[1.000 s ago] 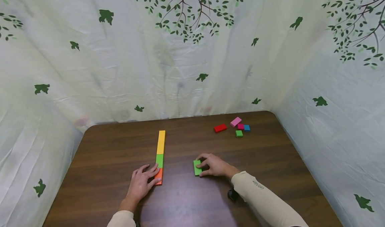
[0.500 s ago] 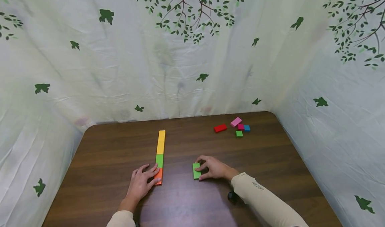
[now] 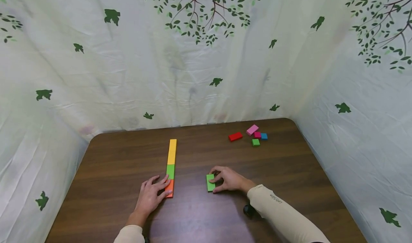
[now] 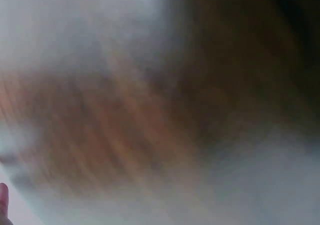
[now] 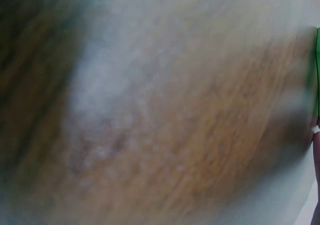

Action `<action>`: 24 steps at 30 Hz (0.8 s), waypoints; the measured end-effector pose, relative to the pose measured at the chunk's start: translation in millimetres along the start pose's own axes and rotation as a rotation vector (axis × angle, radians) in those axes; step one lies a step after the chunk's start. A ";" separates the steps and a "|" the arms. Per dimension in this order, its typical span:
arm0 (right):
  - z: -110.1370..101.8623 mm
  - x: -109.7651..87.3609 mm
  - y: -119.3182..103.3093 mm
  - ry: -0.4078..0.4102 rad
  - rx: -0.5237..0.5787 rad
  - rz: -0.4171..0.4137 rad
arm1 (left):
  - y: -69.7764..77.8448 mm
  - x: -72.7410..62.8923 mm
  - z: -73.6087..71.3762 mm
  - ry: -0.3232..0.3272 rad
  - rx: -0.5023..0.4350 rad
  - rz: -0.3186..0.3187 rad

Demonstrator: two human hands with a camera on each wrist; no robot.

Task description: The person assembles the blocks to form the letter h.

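Observation:
In the head view, my left hand (image 3: 149,198) lies with fairly straight fingers over an orange block (image 3: 170,188), index finger and thumb resting on it. That block ends a straight row, with a light green block (image 3: 170,171) and a long yellow part (image 3: 172,151) beyond it. To the right, my right hand (image 3: 230,178) pinches a green rectangular block (image 3: 210,183) between thumb and fingers, close over the table and apart from the row. At the right wrist view's edge, a strip of the green block (image 5: 318,70) shows.
Toward the back right lie a red block (image 3: 235,136), a pink block (image 3: 252,130), a magenta block (image 3: 257,135), a blue block (image 3: 264,136) and a small green block (image 3: 255,142). The brown table (image 3: 122,157) meets a leaf-patterned curtain (image 3: 180,85). Both wrist views are mostly blurred.
Over the first half second, my right hand shifts slightly toward me with the green block, then stays put. My left hand and the row keep their places.

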State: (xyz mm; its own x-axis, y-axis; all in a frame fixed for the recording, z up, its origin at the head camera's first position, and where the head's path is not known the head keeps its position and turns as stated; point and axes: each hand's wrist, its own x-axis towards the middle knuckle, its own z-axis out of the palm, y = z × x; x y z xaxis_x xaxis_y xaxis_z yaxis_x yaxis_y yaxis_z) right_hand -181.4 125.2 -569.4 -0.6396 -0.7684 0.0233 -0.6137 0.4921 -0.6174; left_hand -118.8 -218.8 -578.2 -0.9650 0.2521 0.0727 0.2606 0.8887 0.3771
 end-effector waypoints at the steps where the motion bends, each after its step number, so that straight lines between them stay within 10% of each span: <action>1: 0.2 -0.1 -0.1 0.002 0.000 0.001 | -0.1 -0.1 -0.1 -0.002 0.000 -0.001; 24: 0.9 2.6 0.1 0.007 0.030 0.000 | -1.0 -0.9 1.3 0.032 -0.018 0.034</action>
State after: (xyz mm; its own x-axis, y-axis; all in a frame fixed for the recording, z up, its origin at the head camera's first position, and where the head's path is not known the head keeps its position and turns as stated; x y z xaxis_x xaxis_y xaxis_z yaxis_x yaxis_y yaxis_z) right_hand -182.7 122.8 -570.1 -0.6429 -0.7654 0.0289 -0.5995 0.4793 -0.6410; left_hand -118.2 -219.4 -579.8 -0.9560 0.2696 0.1153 0.2932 0.8728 0.3902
